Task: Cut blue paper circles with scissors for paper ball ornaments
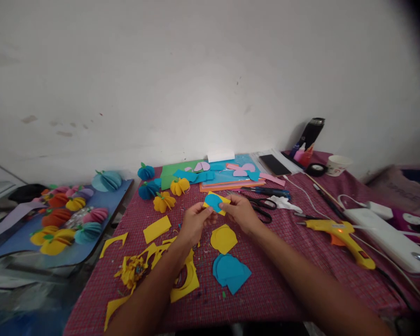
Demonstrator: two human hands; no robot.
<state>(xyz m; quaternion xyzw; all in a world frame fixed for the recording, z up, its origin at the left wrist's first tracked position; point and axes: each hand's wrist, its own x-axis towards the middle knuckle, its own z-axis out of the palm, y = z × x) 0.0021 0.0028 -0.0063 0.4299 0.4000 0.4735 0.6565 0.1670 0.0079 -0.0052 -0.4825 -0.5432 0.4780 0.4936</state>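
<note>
Above the red-checked cloth surface (273,280), both hands meet at the middle of the view, lifted clear of the cloth. The left hand (195,221) and the right hand (241,212) each pinch one end of a small yellow paper piece (221,205) with a blue paper circle (213,201) laid against its face; fingers are closed on the edges, judged so that the two layers stay aligned while held up for view. Just below the yellow paper piece, on the surface, lies a yellow cut paper disc (223,238), and below that a loose stack of blue cut paper shapes (231,272), both within easy reach of the hands. Left of the held piece are yellow paper offcuts (182,280) and a yellow paper rectangle (157,228). Right of it lie black-handled scissors (262,205) and, further right, a yellow hot-glue gun (339,233), resting on its side with its cord trailing. Beyond the held piece are finished blue and yellow folded-paper fruits (163,191) and a stack of coloured paper sheets (227,179). Far right of it stands a white paper cup (337,164); its contents cannot be seen. Far left, a blue board (21,238) carries more finished paper fruits in mixed colours.
</note>
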